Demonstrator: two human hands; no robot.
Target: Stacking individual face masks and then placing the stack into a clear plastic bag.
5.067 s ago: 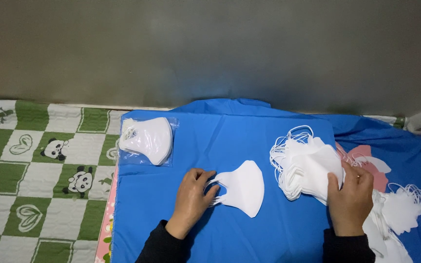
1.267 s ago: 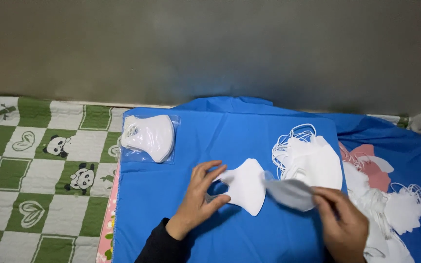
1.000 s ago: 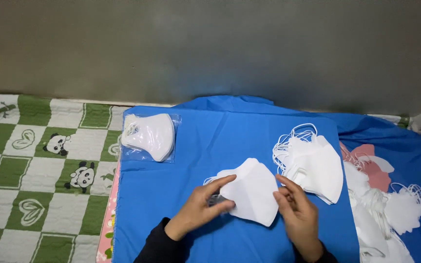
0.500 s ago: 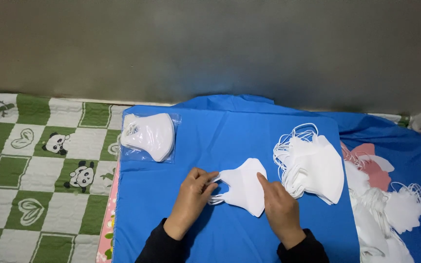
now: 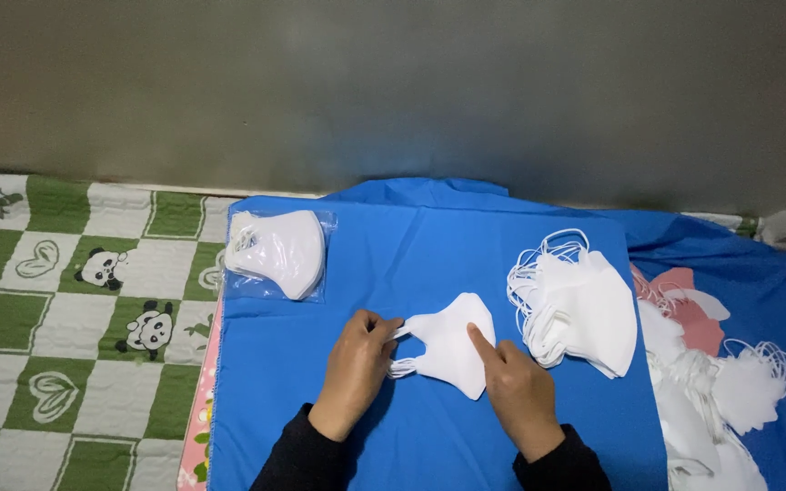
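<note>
Spread across the middle: a blue cloth [image 5: 429, 245], lapping at nine o'clock over a green-and-white checked mat [image 5: 75, 300] with panda prints. At three o'clock on the cloth, a fanned stack of white masks [image 5: 584, 309], ear loops curling off its upper left edge; farther out at four o'clock, a looser heap of masks [image 5: 730, 400]. At ten o'clock, a clear bag of masks [image 5: 279, 255], flat near the cloth's corner. Dead centre, just beside the stack, a single white mask [image 5: 448, 350] lying flat. Left hand [image 5: 357, 373] at the mask's nine o'clock edge, grip pinching its ear loop between thumb and fingers. Right hand [image 5: 516, 391] at five o'clock, grip loosely curled, forefinger stretched out and pressing down on the mask.
</note>
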